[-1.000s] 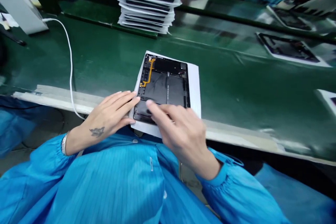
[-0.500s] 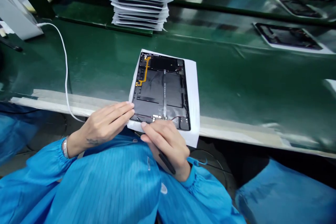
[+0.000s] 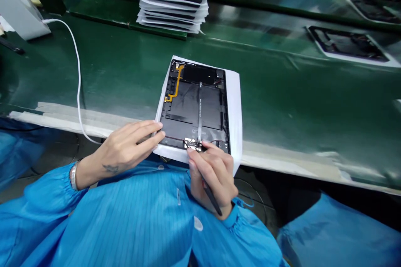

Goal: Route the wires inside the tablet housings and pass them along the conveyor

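An opened tablet (image 3: 191, 104) lies on a white sheet (image 3: 234, 104) at the bench's front edge, its inside facing up. An orange flex cable (image 3: 179, 83) runs along its upper left, and a grey ribbon (image 3: 200, 112) goes down the middle to a small circuit board (image 3: 191, 144). My left hand (image 3: 127, 146) is open, fingers stretched out, their tips touching the tablet's lower left edge. My right hand (image 3: 213, 171) is closed around slim black tweezers (image 3: 213, 200), held like a pen. Its fingertips are at the small board; the tweezers' tip is mostly hidden.
A tall stack of white sheets with dark layers (image 3: 175, 2) stands behind the tablet. Another opened tablet (image 3: 347, 44) lies at right. A white cable (image 3: 78, 75) crosses the green bench (image 3: 282, 104) at left. Blue-clothed people are at the far right.
My right hand has moved right and uncovered the small circuit board, with the tweezers' tip shifting from the lower left edge toward that board. My left hand stays at the tablet's edge.
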